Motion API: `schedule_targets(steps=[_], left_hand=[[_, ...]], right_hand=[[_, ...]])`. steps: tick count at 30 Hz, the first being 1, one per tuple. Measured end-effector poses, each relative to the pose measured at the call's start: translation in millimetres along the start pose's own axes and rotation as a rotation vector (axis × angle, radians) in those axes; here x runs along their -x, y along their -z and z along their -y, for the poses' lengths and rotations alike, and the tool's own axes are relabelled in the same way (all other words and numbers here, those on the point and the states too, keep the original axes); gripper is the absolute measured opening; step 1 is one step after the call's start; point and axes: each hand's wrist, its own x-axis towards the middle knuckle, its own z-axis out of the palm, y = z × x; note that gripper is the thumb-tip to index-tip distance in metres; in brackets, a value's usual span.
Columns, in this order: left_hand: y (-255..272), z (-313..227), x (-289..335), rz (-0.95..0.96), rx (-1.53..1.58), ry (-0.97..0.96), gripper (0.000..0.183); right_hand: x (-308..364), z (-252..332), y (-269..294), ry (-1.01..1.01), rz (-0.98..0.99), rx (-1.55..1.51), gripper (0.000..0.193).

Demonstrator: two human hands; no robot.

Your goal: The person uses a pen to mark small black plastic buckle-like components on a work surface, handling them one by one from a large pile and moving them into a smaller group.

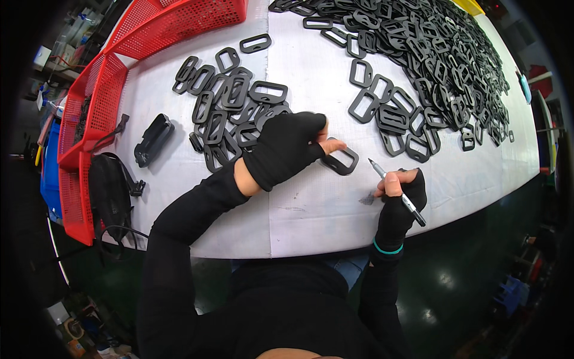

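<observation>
My left hand (290,143), in a black fingerless glove, is closed on one end of a black rectangular plastic frame (351,163) with rounded corners and an open middle. Its thumb shows along the frame's upper edge; the other fingers are mostly hidden. To the right, my right hand (402,190) grips a grey marker pen (381,170) between thumb and fingers. The pen's uncapped tip points up and left toward the frame, a small gap away from it. A loose pile of similar frames (230,96) lies just beyond my left hand.
A large heap of black frames (442,66) covers the far right of the white table (317,221). Red perforated baskets (179,30) line the left and far-left edges. A dark plastic case (154,140) and a black pouch (110,194) with straps lie at the left.
</observation>
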Motion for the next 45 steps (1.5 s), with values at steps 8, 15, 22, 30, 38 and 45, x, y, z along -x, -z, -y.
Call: schedule_targets(steps=[8,15,22,30,38,45], left_hand=[[-19.6,-5.4,-2.3,0.182,-0.437,-0.288,0.020],[-17.6,3.7,3.7,0.104,-0.028,-0.167,0.028],[-14.4,-10.0,11.2,0.104,-0.207,-0.087,0.036],[-3.1,-9.3,10.2,0.194,-0.012,-0.076,0.017],[1.9,11.2,3.6,0.197,0.155,-0.308,0.034],[-1.5,10.0,5.6,0.139,0.233,-0.115,0.031]], right_hand=[[-0.2,-1.0,-1.3,0.010,-0.004,-0.020,0.014],[0.4,-0.2,-1.2,-0.010,0.001,-0.011,0.014],[0.2,0.4,-1.4,0.006,-0.003,0.004,0.015],[0.7,2.7,-0.3,0.038,-0.057,-0.003,0.016],[0.7,2.4,0.5,0.007,-0.053,-0.023,0.017],[0.0,2.0,-0.1,0.007,-0.034,-0.020,0.017]])
